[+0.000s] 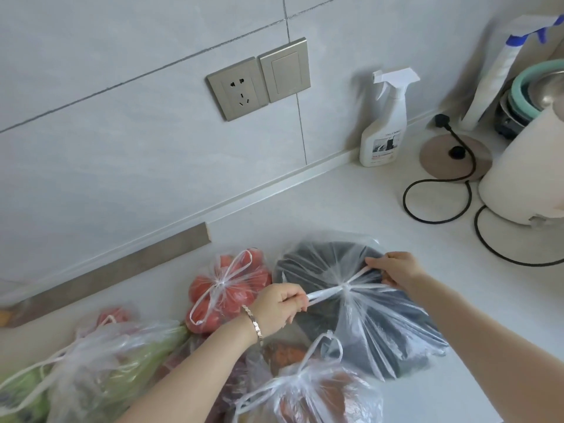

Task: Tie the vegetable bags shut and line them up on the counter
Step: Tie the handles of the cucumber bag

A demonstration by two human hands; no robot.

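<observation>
A clear plastic bag of dark purple vegetables (332,257) lies on the white counter (351,206). My left hand (279,306) grips its left handle and my right hand (396,270) grips its right handle, both pulled taut from a knot at the bag's middle. Left of it sits a knotted bag of red tomatoes (224,288). In front lies a knotted bag of brown-orange produce (311,389). At lower left a bag of green vegetables (100,364) lies with loose handles, and a further bag with something red (114,315) shows behind it.
A white spray bottle (384,126) stands at the wall. To the right are a kettle base (454,157) with a looping black cord (439,203), a white appliance (528,169), stacked bowls (537,93), and a wall socket (236,88) above.
</observation>
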